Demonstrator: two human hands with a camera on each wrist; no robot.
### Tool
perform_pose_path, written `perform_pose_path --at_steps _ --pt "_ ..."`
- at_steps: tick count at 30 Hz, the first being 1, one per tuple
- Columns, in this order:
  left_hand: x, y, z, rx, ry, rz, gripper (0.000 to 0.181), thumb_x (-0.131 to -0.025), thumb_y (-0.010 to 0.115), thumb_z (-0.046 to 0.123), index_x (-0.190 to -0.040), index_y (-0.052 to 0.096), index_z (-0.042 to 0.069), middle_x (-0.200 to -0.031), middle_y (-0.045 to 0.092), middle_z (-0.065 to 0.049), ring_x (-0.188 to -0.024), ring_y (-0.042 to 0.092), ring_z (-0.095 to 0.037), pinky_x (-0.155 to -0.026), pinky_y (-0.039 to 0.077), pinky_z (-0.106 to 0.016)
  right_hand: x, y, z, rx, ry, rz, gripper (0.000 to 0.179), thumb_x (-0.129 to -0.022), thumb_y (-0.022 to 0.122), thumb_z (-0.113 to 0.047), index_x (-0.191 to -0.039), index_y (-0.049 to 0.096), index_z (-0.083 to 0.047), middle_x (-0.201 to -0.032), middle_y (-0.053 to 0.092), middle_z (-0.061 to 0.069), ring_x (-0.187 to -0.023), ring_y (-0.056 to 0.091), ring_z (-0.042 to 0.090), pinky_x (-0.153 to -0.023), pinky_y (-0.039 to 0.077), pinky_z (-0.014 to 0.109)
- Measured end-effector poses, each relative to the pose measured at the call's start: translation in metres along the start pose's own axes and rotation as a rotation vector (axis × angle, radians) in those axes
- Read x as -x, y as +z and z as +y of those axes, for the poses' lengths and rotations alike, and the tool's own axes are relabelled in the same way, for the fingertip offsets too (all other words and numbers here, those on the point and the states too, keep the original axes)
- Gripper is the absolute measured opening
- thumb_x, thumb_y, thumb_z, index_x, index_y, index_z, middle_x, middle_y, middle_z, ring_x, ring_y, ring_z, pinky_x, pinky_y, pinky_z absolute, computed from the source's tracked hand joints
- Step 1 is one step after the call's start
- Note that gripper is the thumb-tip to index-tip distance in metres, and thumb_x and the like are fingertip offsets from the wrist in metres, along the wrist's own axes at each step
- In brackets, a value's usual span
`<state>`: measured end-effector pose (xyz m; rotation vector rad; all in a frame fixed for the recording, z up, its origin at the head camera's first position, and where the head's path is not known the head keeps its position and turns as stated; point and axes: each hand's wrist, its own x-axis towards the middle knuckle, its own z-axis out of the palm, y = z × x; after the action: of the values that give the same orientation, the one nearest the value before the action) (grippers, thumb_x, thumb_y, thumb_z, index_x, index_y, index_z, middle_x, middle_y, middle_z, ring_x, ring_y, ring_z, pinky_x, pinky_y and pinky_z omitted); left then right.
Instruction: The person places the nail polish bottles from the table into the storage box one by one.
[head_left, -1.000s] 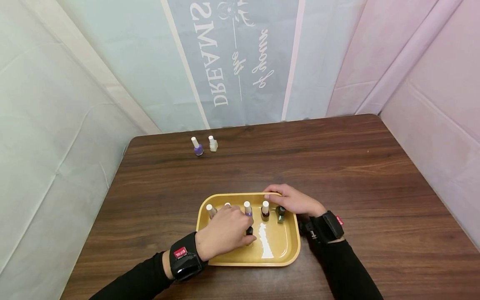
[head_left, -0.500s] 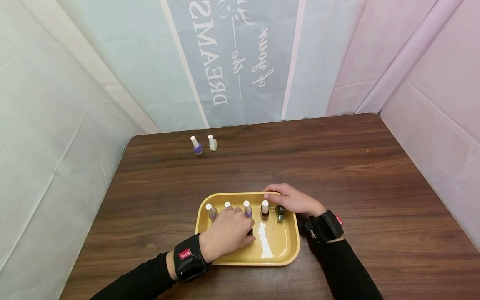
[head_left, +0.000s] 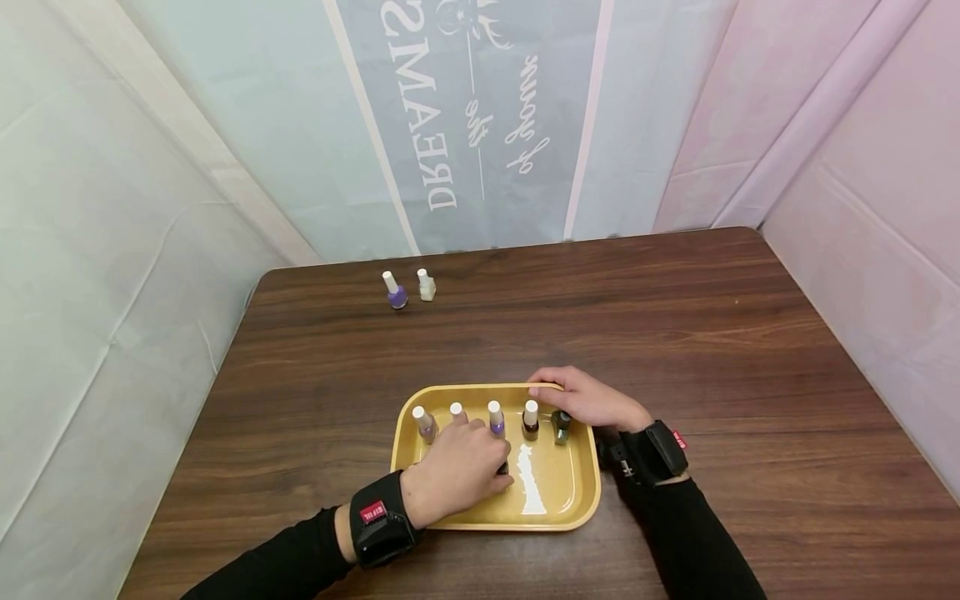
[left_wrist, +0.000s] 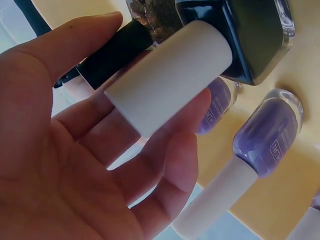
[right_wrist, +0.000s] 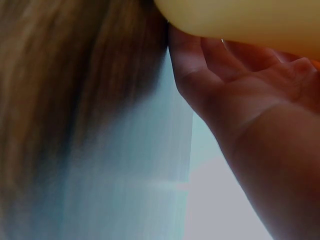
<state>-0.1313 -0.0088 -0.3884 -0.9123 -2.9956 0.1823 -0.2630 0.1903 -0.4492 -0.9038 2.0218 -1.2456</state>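
Observation:
A yellow tray [head_left: 551, 500] stands near the table's front edge, with several nail polish bottles inside. My left hand [head_left: 459, 471] reaches into it and pinches a black-capped nail polish bottle [left_wrist: 115, 55] between thumb and fingers. Close by in the left wrist view are a white-capped dark bottle [left_wrist: 175, 75] and a purple bottle [left_wrist: 270, 135]. Along the tray's far side stand white-capped bottles, among them a purple one [head_left: 496, 419] and a dark one [head_left: 530, 421]. A dark green, black-capped bottle [head_left: 561, 428] is at the right. My right hand [head_left: 592, 402] grips the tray's far right corner.
Two more nail polish bottles, one purple [head_left: 395, 292] and one whitish [head_left: 426, 286], stand at the back left of the brown wooden table [head_left: 637, 317]. Fabric hangings [head_left: 480, 125] enclose the table's back and sides.
My left hand has shifted slightly to the right inside the tray, uncovering more of the bottles at its far left. The right hand stays on the tray.

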Motion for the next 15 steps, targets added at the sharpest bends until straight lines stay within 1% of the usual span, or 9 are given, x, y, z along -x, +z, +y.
perform_pose_path --at_steps 6,15 --pt "0.0004 -0.0011 0.0017 0.009 -0.006 -0.012 0.029 -0.079 0.076 0.041 -0.065 0.063 0.02 -0.063 0.06 0.007 -0.062 0.059 -0.012 -0.076 0.049 -0.045 0.0 0.0001 0.0001 -0.001 0.0 0.003 0.027 -0.101 0.05 -0.034 -0.113 0.067 -0.016 -0.106 0.065 0.003 -0.095 0.058 0.022 -0.079 0.052 0.028" --pt "0.0013 -0.0017 0.0023 -0.001 -0.006 -0.008 0.027 -0.078 0.077 0.04 -0.067 0.063 0.019 -0.065 0.062 0.006 -0.062 0.06 -0.012 -0.074 0.049 -0.043 -0.0001 0.0003 -0.0002 0.002 -0.002 0.01 0.027 -0.101 0.05 -0.034 -0.113 0.067 -0.016 -0.106 0.065 0.003 -0.096 0.058 0.022 -0.08 0.053 0.03"
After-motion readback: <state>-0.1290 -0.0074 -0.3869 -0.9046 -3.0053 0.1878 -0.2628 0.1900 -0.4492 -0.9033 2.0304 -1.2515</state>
